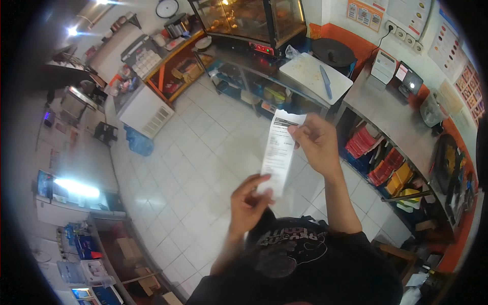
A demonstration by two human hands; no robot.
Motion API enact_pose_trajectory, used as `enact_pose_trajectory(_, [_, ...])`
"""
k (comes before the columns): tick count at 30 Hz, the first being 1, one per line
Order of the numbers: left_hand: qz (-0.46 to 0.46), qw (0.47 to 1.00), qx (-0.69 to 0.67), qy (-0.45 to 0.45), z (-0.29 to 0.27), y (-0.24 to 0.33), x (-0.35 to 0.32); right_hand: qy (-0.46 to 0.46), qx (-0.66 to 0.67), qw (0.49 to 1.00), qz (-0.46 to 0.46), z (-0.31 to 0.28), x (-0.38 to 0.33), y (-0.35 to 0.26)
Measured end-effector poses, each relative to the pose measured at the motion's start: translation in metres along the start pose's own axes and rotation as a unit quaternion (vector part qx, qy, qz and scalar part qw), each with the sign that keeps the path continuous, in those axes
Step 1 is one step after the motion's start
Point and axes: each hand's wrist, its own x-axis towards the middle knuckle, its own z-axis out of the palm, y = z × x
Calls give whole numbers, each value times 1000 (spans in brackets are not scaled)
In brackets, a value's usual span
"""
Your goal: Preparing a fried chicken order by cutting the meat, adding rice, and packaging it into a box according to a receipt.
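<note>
A long white paper receipt (278,150) with dark print is stretched between my two hands, out in front of my black shirt. My right hand (317,142) pinches its torn upper end, thumb on the printed face. At the lower end my left hand (247,202) grips the strip between thumb and fingers. The receipt tilts slightly, its top leaning to the right. The fingers behind the paper are partly hidden.
Ahead stands a steel counter with a glass food warmer (239,23), a white cutting board (317,76) and a knife (326,81). On the right, a steel table (401,109) bears a small printer (383,66) and a screen (409,79). A chest freezer (147,112) is at the left.
</note>
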Motion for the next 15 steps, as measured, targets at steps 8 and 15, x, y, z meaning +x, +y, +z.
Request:
enact_pose_trajectory(8, [-20, 999, -24, 18, -54, -50, 132, 17, -72, 997, 6, 17, 117, 62])
enact_pose_trajectory(15, [101, 992, 58, -50, -112, -60, 304, 66, -30, 997, -13, 50, 268, 98])
